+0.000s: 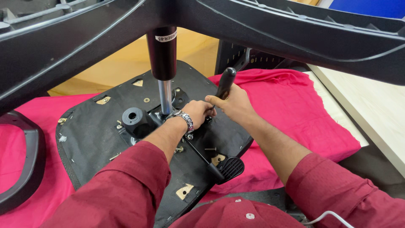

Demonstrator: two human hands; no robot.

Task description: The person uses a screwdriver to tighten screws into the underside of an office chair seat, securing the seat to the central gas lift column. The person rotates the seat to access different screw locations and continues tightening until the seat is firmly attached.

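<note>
Gripping the black screwdriver handle [225, 82] in my right hand [233, 103], I have my fingers wrapped tight round its lower part, just right of the chrome gas-lift column [166, 96] that rises from the middle of the upturned seat base [90, 131]. The handle looks like hard plastic or rubber, light and stiff, with enough thickness for a full fist; I judge that holding low on it gives the best push and turn, though the smooth top could slip under a sweaty palm. My left hand [197, 113] is curled shut close in front of the column, fingertips pinched at what I take to be the tool's tip or a screw; I cannot see which. The metal mechanism plate [139, 122] at the column's foot looks heavy and rigid. Its black lever with the ribbed paddle [230, 167] sticks out toward me from the column, a poor place to hold since it likely pivots. The seat base lies on a pink cloth [295, 109] over the bench [371, 105], and the black star-shaped chair legs [261, 25] hang above the column, top-heavy I reckon.
</note>
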